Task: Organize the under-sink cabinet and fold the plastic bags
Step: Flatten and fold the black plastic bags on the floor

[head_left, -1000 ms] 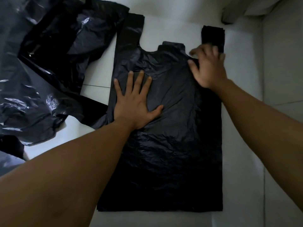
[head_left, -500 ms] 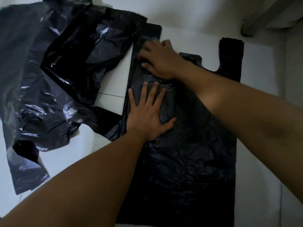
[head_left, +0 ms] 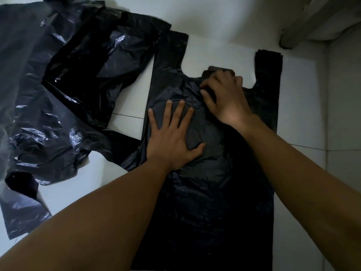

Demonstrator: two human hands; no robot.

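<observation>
head: floor [head_left: 301, 114] strip beside bag [head_left: 214, 202] edge

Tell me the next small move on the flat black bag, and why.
Probably sweep the right hand outward toward the right handle, flattening the plastic. The left hand pins the black bag flat on the floor, but creases bunch between the hands near the neck, so folding now would trap them.

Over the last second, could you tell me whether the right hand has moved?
Yes. Against the flat bag, the right hand went from the right handle to the left handle, then back rightward onto the middle flap.
</observation>
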